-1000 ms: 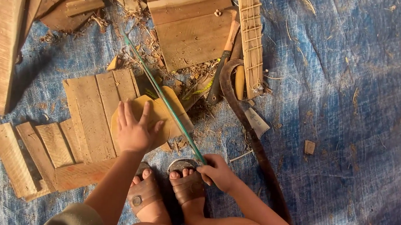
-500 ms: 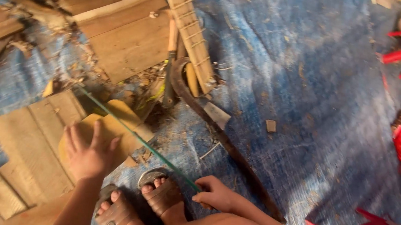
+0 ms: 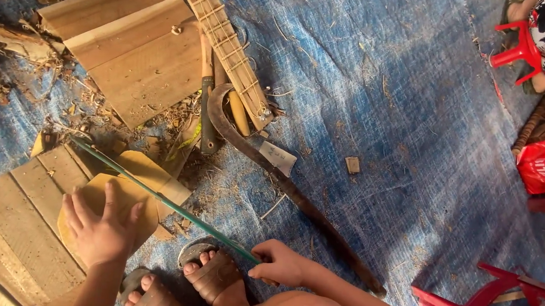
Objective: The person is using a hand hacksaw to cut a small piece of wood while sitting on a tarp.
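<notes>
2 hands work low over a blue tarp (image 3: pixel 385 104). Left hand (image 3: pixel 99 229) lies open, fingers spread, pressing a yellowish wooden piece (image 3: pixel 120 198) onto a slatted board (image 3: pixel 16 214). Right hand (image 3: pixel 281 263) is closed around the near end of a thin green saw blade (image 3: pixel 166 200), which crosses the piece. A curved dark tool (image 3: pixel 283 181) lies just beside it.

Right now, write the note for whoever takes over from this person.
Left hand: open, flat on the tan cardboard piece, pressing it onto the wooden slats.
Right hand: grip shut on the near end of the thin green strip, which runs up-left across the cardboard.
Both sandalled feet sit between the hands. A long curved blade lies untouched on the blue tarp.
Done: strip laid across the cardboard.
Left: no cut or mark visible on the cardboard.
</notes>
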